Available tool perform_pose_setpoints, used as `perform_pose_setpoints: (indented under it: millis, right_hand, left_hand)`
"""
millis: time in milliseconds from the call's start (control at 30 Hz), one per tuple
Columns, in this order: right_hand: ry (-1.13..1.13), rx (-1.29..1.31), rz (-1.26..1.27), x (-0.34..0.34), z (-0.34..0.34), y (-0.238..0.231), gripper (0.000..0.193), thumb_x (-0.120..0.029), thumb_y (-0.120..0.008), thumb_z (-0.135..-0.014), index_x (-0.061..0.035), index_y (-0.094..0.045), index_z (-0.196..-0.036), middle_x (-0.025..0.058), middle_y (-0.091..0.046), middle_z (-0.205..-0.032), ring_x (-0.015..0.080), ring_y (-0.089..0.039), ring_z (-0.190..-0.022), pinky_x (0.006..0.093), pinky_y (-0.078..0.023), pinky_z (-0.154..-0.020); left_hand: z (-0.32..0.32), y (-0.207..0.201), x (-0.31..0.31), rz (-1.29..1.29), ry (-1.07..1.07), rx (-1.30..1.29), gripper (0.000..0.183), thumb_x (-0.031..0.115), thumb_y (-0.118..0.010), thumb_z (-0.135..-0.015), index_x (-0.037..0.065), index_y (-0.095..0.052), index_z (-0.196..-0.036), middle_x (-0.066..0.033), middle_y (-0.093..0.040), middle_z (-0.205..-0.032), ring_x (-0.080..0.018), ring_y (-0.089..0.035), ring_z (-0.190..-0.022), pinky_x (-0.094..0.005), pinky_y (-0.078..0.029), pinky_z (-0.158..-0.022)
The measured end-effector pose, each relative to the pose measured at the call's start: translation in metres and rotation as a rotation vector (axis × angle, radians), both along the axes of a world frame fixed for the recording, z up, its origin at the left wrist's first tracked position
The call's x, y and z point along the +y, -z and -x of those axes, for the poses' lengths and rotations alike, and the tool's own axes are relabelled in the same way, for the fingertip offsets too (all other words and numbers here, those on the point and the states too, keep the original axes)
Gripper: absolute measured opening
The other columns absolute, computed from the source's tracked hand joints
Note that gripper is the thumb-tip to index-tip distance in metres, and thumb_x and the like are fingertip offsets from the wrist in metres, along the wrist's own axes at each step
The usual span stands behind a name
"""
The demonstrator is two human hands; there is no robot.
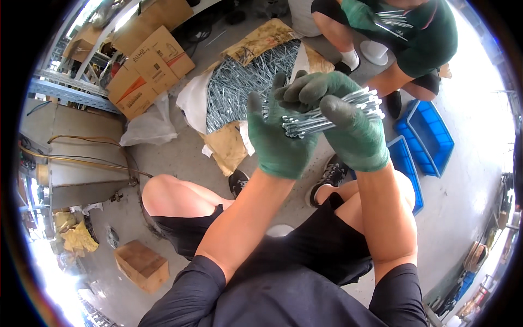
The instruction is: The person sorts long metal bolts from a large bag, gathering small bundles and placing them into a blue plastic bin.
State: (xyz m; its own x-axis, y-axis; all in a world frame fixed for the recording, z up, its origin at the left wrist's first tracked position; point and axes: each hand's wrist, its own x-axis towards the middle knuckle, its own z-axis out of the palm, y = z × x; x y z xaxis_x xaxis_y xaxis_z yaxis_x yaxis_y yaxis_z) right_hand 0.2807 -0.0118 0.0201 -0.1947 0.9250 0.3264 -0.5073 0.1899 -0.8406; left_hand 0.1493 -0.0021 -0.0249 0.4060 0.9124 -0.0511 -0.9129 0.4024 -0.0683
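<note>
Both my hands wear green gloves with dark fingertips and are raised together in front of me. My right hand (354,128) is closed round a bundle of thin silvery metal rods (308,123), its thumb lying across them. The rods lie nearly level, and their right ends stick out past the hand. At their left ends is my left hand (283,136), open, with fingers stretched up and its palm against or close to the rod tips. Behind my hands on the floor lies a big heap of similar rods (234,87) on torn paper wrapping.
Blue plastic crates (430,139) stand at the right. Across from me a seated co-worker in green holds more rods (393,20) in a gloved hand. Cardboard boxes (150,73) and a clear plastic bag (150,125) are at the left, near a metal cabinet (87,147). A small carton (143,264) stands lower left.
</note>
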Motion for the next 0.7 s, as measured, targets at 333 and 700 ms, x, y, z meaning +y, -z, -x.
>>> perform_pose_setpoints:
  millis: [333, 700]
  right_hand:
    - [0.186, -0.090, 0.040, -0.009, -0.001, -0.007, 0.039, -0.038, -0.065, -0.098, 0.0008, -0.064, -0.094, 0.0149, -0.069, -0.097, 0.0248, -0.068, -0.095, 0.0383, -0.055, -0.086]
    - [0.477, -0.013, 0.307, -0.011, 0.016, -0.010, 0.042, -0.034, -0.071, -0.097, -0.0066, -0.052, -0.072, 0.0046, -0.055, -0.067, 0.0126, -0.046, -0.050, 0.0290, -0.040, -0.047]
  left_hand:
    - [0.000, -0.006, -0.005, -0.031, 0.138, -0.032, 0.064, 0.065, -0.050, -0.096, 0.019, -0.051, -0.142, -0.0132, -0.051, -0.138, -0.0311, -0.049, -0.132, -0.0529, -0.040, -0.113]
    - [-0.011, 0.023, -0.003, -0.102, 0.233, -0.056, 0.059, 0.053, -0.047, -0.102, 0.006, -0.050, -0.138, -0.0132, -0.058, -0.130, -0.0285, -0.056, -0.123, -0.0451, -0.045, -0.108]
